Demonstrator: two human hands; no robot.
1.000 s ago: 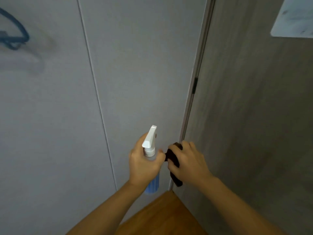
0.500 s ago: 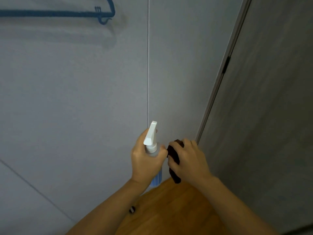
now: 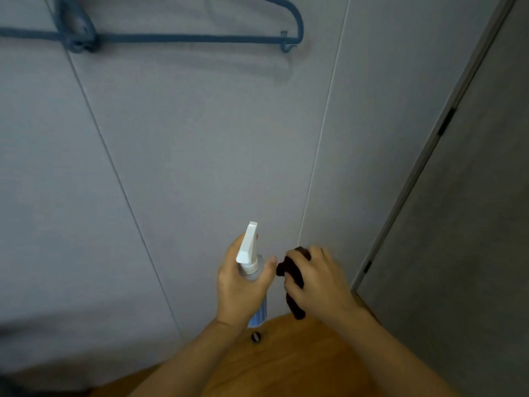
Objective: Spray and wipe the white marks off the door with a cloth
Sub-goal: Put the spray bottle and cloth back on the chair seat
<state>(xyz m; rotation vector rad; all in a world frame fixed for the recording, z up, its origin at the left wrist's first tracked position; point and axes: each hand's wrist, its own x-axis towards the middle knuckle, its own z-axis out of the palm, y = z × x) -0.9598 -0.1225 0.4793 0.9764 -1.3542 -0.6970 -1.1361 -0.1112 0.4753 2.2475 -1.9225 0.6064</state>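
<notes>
My left hand (image 3: 240, 285) grips a clear spray bottle (image 3: 252, 270) with a white trigger head, held upright with the nozzle pointing up toward the wall panels. Right beside it, my right hand (image 3: 320, 282) holds a dark maroon cloth (image 3: 292, 279) bunched in its fingers. The two hands are close together, nearly touching, low in the middle of the view. The grey door (image 3: 463, 239) fills the right side, hinged at its left edge. No white marks show on the door surface in view.
Pale grey wall panels (image 3: 200, 153) with thin vertical seams fill the left and middle. A blue clothes hanger (image 3: 183, 38) hangs on them at the top. Wooden floor (image 3: 286, 362) lies below, with a small round dark object (image 3: 255, 336) on it.
The view has swung left and up: the hanger now shows fully and the door has slid to the right edge. Both hands keep the same hold on bottle and cloth.
</notes>
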